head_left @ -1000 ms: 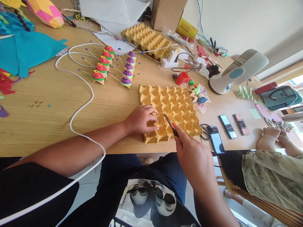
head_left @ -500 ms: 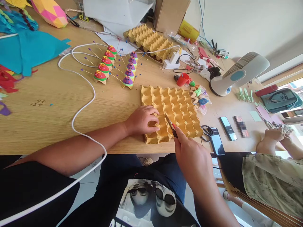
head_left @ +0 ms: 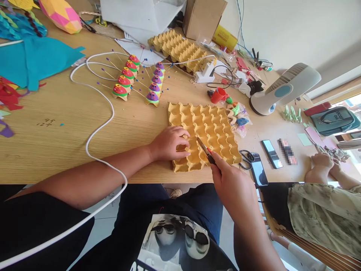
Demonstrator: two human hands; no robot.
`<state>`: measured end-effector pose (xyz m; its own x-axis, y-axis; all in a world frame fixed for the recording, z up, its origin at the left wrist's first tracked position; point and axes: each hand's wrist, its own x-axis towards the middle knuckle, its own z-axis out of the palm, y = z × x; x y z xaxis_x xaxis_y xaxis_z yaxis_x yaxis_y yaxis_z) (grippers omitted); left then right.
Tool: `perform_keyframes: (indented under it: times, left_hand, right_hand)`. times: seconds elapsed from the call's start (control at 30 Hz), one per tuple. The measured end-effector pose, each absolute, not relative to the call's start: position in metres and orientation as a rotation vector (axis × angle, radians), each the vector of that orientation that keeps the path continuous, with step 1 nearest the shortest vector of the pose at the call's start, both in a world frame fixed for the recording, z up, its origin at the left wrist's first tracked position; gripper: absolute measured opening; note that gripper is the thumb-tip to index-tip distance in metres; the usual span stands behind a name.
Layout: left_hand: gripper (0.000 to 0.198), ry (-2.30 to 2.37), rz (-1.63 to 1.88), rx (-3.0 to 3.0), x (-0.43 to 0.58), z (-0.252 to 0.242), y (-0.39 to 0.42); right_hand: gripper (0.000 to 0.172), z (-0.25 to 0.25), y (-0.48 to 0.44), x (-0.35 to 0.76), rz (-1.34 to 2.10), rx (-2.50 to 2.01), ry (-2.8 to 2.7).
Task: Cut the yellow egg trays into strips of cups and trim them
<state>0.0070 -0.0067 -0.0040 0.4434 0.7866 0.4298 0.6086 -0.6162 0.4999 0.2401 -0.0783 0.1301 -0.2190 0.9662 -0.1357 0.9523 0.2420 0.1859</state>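
Observation:
A yellow egg tray [head_left: 208,124] lies flat near the front edge of the wooden table [head_left: 56,146]. My left hand [head_left: 168,143] rests on the tray's near left part, fingers curled and pressing it down. My right hand [head_left: 234,188] is closed round a utility knife [head_left: 205,149] with a red and black handle. The blade's tip sits in a cup of the tray, just right of my left fingers.
Two rows of painted egg-cup figures with pins [head_left: 138,79] stand behind, with a second egg tray [head_left: 177,49], a white cable [head_left: 98,128], a red cup [head_left: 217,94], a white fan [head_left: 284,90], scissors [head_left: 246,157], phones [head_left: 270,152]. Another person's hands [head_left: 324,165] rest at the right.
My right hand has drawn slightly back toward me with the knife, its blade staying in the tray. The left hand has not moved. The other person's hands shifted a little.

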Motion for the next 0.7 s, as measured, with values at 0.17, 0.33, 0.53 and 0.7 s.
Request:
perform_keyframes:
  times: [0.17, 0.33, 0.53, 0.7]
  left_hand:
    - [0.030, 1.204, 0.931, 2.422, 0.0064, -0.0039, -0.0064]
    - [0.030, 1.197, 0.942, 2.422, 0.0061, -0.0046, -0.0066]
    - [0.029, 1.202, 0.927, 2.421, 0.0063, -0.0042, -0.0071]
    - [0.029, 1.210, 0.923, 2.414, 0.0064, -0.0034, -0.0071]
  right_hand:
    - [0.047, 0.1317, -0.0738, 0.2434, 0.034, 1.821, 2.305]
    - [0.046, 0.1346, -0.0744, 0.2428, 0.064, 1.800, 2.323]
    - [0.047, 0.1331, -0.0747, 0.2476, 0.057, 1.826, 2.341]
    - [0.047, 0.1323, -0.0746, 0.2495, 0.024, 1.810, 2.354]
